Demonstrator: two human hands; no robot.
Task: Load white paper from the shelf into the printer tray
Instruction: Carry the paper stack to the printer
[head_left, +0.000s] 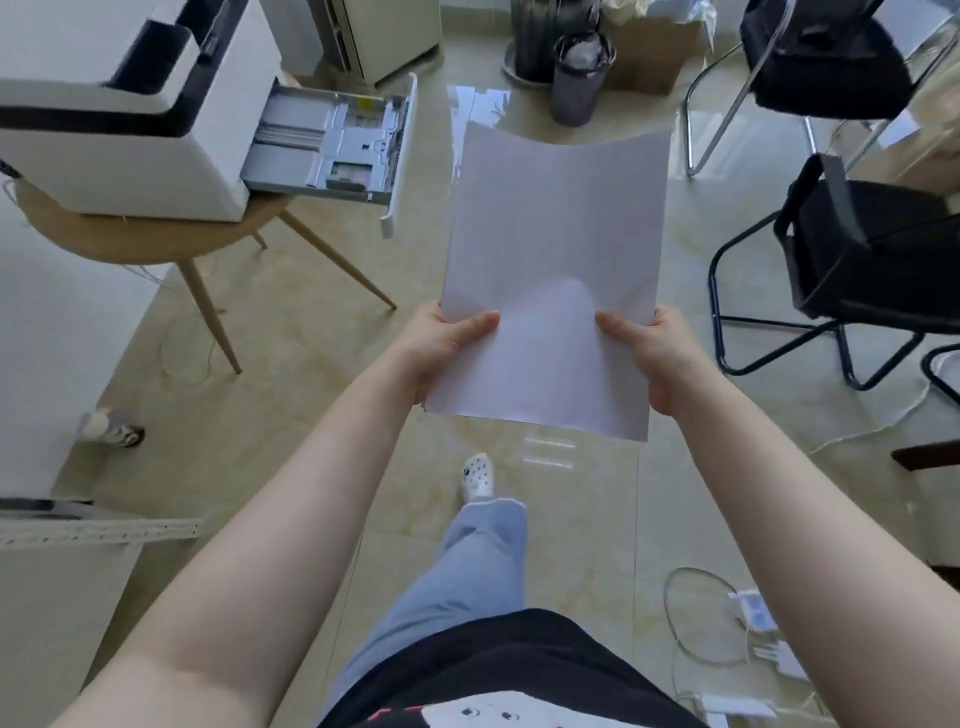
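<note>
Both grips pinch the thin stack of plain white paper (556, 270) at its near edge, thumbs on top: left hand (441, 345) at one side, right hand (657, 356) at the other. It hangs in mid-air over the beige tiled floor (291, 332). Light and limp, its middle dips; holding both sides likely keeps it flat. No writing is readable. Up left, the grey pulled-out printer tray (332, 143) of the white boxy printer (130, 119) stands open on a round wooden worktop (156, 236).
</note>
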